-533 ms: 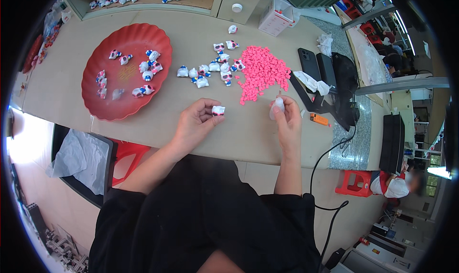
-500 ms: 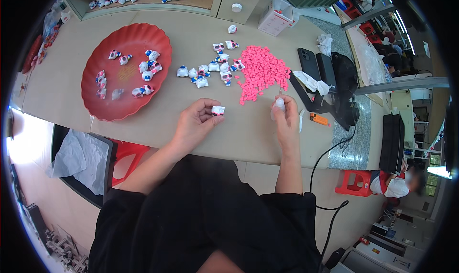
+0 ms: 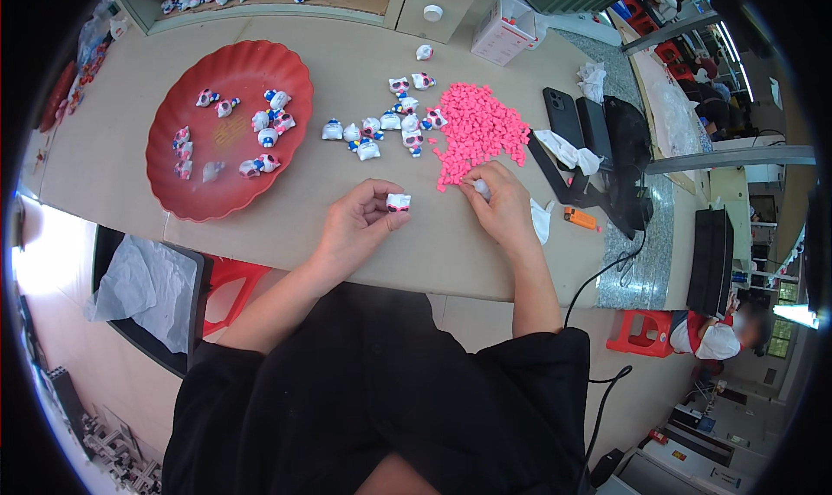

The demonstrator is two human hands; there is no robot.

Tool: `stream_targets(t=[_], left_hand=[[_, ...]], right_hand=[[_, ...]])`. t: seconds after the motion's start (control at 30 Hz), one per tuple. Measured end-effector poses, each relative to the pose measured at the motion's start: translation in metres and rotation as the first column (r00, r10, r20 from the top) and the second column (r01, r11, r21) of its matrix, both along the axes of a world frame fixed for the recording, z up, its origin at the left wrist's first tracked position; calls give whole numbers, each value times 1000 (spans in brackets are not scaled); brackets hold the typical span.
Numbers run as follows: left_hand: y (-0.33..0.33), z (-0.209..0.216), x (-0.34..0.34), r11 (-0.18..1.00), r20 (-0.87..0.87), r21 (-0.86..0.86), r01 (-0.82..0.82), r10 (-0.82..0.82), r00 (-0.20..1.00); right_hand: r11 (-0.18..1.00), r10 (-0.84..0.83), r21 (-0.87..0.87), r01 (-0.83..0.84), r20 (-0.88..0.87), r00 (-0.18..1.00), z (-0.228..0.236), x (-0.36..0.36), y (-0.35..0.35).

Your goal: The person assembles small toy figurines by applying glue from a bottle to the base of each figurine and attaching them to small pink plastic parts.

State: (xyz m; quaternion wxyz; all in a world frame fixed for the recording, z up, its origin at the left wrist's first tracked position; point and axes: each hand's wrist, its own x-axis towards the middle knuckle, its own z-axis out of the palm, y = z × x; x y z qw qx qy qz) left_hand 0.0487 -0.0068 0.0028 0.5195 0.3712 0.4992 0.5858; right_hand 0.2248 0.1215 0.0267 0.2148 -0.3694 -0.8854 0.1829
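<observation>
A broad beige tabletop (image 3: 433, 257) fills the middle of the view, and at its far edge stands a pale green, open-fronted cabinet (image 3: 414, 5) with small figurines heaped inside. On the left of the tabletop lies a large red round dish (image 3: 230, 193) with a scalloped rim, holding several white, blue and pink figurines. The person's 2 bare hands are above the near part of the tabletop, well apart from the cabinet. The left hand (image 3: 357, 222) has its fingers curled and pinches a small white figurine with dark, pink-edged eyes (image 3: 399, 202) between thumb and fingers, its face outward; the fingers hide part of it. The right hand (image 3: 505, 205) grips a small translucent white bottle (image 3: 482, 189) between thumb and fingers, at the near edge of a heap of tiny bright pink pieces (image 3: 481, 127); whether the fingertips touch any piece, I cannot tell. To the right of the heap is a black smartphone (image 3: 559, 112), with a crumpled white tissue (image 3: 568, 153) nearer the person. A loose cluster of white-headed figurines (image 3: 390, 120) lies between dish and heap, and an orange lighter (image 3: 580, 218) rests to the right of the right hand.
</observation>
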Motion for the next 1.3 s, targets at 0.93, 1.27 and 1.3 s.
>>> stream_targets(t=[0.93,1.27,1.3], left_hand=[[-3,2,-4,986,-87,50,156,-151,985],[-4,6,-3,985,-170,4,174,-171,971],[-5,5,-2,987,-204,21,162,-155,967]], right_hand=[[593,-323,-763,-257,-517,793,-4,-28,-65],[689,-295,-712,-132,-442,847,-2,-30,-64],[684,-303,-715,-145,-458,836,-4,-31,-64]])
